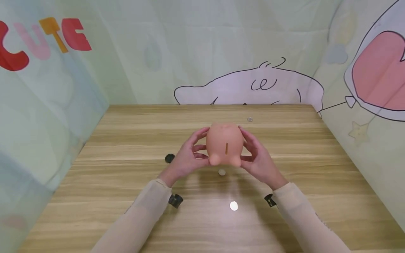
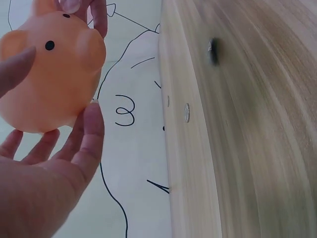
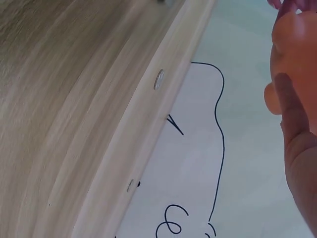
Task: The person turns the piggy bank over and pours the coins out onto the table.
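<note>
My two hands hold an orange-pink piggy bank (image 1: 224,135) over the middle of the wooden table, one on each side. The fingers of the left hand (image 1: 186,158) curve round its left side, and the right hand (image 1: 261,158) grips its right side. Its coin slot (image 1: 226,148) shows in the head view, with the two ears below it. Dark eyes (image 2: 50,45) are visible in the left wrist view. Below the bank, near my left fingers, a small coin (image 1: 222,172) appears. Only part of the bank shows in the right wrist view.
Another coin (image 1: 250,119) lies near the table's back edge. A small black round piece (image 1: 169,158) is beside my left wrist. A bright white round spot (image 1: 233,206) shows nearer me. Printed cloth (image 1: 145,45) surrounds the table (image 1: 120,147) at the back and sides.
</note>
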